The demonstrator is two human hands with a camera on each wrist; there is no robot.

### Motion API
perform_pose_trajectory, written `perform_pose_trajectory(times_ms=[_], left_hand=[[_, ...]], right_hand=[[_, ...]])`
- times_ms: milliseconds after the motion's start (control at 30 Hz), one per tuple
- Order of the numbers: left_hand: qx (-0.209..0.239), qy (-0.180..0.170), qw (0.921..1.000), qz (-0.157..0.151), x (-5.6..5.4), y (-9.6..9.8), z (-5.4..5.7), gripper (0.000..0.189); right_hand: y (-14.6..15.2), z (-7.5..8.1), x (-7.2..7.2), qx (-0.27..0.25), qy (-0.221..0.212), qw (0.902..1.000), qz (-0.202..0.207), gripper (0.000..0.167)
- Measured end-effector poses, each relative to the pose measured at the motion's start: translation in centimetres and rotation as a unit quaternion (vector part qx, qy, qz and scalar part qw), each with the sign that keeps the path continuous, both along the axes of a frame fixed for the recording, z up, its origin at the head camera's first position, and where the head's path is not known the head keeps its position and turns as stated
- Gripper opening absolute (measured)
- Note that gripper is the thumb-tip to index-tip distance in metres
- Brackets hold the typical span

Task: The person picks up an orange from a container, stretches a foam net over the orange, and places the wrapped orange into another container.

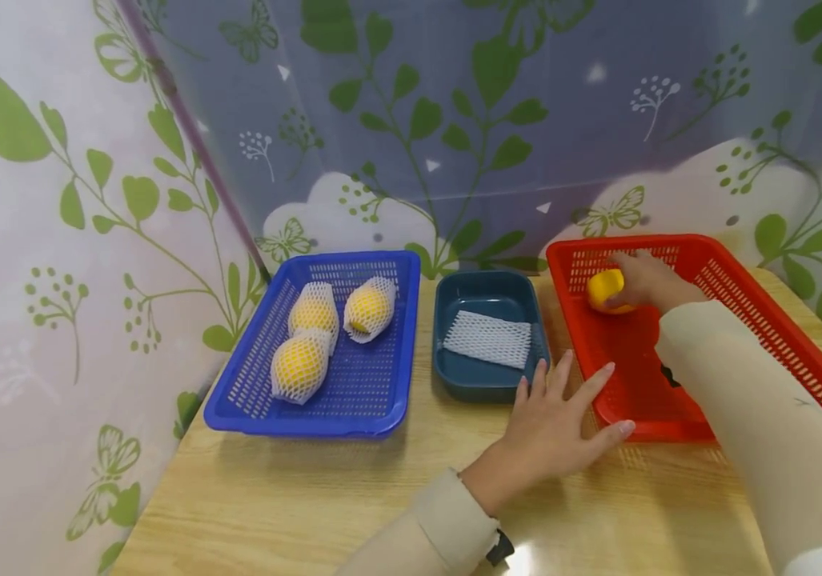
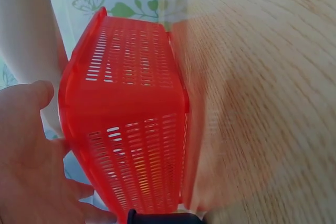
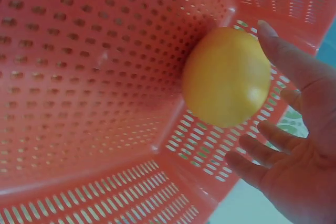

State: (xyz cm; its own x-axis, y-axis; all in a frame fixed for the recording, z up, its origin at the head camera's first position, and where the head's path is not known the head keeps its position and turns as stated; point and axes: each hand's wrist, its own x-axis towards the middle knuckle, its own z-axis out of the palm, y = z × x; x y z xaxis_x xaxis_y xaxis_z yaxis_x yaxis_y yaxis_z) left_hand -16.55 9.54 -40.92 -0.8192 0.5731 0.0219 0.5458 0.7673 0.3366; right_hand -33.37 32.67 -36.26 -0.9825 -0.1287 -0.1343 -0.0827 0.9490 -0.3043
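My right hand [image 1: 644, 280] reaches into the red basket [image 1: 608, 376], at its far left corner. Beside it a smooth, rounded yellow fruit [image 3: 227, 77] rests against the basket's wall. In the right wrist view the thumb and fingers are spread around one side of the fruit, with a gap between the fingertips and its skin. My left hand [image 1: 547, 432] holds nothing; its fingers are spread over the near left rim of the red basket, close to the teal tray [image 1: 490, 392]. A flat white foam net sleeve [image 1: 488, 338] lies in that tray.
On the left stands a blue basket [image 1: 360, 412] with several yellow fruits in white foam nets, such as one fruit [image 1: 298, 366] near its front. All containers stand on a wooden table [image 1: 274, 504]. A patterned curtain [image 1: 382, 144] closes off the back.
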Motion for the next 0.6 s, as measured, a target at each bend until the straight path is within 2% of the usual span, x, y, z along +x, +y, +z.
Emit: perform_pose_trajectory(times_ms=[200, 400, 600], left_hand=[[-0.004, 0.0, 0.9999, -0.011, -0.2, 0.0, -0.3, 0.065], [-0.01, 0.013, 0.9998, -0.013, -0.2, 0.0, -0.5, 0.065], [-0.01, 0.018, 0.9997, -0.011, -0.4, 0.0, -0.4, 0.066]], right_hand=[[0.4, -1.2, -0.4, 0.005, -0.008, 1.0, -0.003, 0.091], [0.9, -2.1, -0.5, -0.024, -0.025, 0.9992, -0.02, 0.094], [0.6, -2.8, -1.0, -0.052, -0.008, 0.9984, -0.02, 0.092]])
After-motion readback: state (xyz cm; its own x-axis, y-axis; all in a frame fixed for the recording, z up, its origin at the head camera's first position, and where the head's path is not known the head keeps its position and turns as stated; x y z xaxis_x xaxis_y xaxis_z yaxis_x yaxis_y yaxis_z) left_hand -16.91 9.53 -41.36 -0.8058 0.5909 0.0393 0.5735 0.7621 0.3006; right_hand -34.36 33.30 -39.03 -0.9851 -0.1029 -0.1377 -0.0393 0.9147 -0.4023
